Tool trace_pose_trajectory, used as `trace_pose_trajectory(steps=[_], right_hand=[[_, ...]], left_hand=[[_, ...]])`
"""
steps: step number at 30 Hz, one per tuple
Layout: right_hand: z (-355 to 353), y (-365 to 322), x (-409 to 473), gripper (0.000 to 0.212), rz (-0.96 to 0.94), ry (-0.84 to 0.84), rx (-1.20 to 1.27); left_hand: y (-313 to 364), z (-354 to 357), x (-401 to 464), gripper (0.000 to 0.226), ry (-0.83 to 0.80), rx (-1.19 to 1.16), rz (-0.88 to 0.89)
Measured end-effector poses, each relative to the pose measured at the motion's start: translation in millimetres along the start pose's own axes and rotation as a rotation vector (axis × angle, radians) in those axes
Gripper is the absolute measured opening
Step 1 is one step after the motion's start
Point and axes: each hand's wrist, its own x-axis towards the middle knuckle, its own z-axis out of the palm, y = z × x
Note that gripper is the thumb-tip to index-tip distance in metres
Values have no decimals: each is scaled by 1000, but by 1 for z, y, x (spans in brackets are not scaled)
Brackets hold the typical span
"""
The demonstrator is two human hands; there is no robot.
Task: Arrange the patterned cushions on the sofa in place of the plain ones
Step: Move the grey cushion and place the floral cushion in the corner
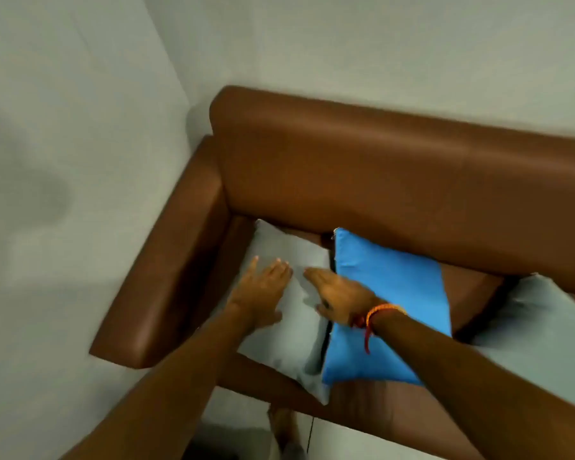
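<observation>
Both hands, left (pixel 263 290) and right (pixel 337 298), lie open on the grey cushion (pixel 286 313) at the sofa's (pixel 395 167) left end; plain cushions remain, none patterned visible, so the swap seems barely begun.

Count: 3 plain cushions, 1 sofa, 2 hands, 1 wrist band.

Cushions: 2 pale grey, 1 blue. First grey cushion (pixel 281 322) lies under the fingers of both the left hand (pixel 259 293) and right hand (pixel 337 298); blue cushion (pixel 389 307) just right of the right fingers; second grey cushion (pixel 541 330) well right of them. Brown sofa (pixel 395 180): 1. Orange wrist band (pixel 377 313): 1.
</observation>
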Motion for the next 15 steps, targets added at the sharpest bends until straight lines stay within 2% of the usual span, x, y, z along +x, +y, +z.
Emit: trace_pose_trajectory(steps=[2,5,6,8,10,12,15], right_hand=[[50,-6,24,79,-9,-84,-28],[126,-10,41,97,172,-143,-189],[140,-6,42,101,205,-90,-230],[159,2,45,81,238,90,-334],[174,16,46,65,280,184,-392],[188,35,49,65,298,235,-473],[199,52,56,67,269,309,-564]], left_hand=[[-7,45,6,96,-77,54,93],[-4,125,9,112,38,125,124],[-3,139,11,117,95,158,111],[4,170,21,122,226,148,114],[11,199,30,101,340,159,121],[21,223,32,80,463,214,154],[22,242,30,87,502,284,172]])
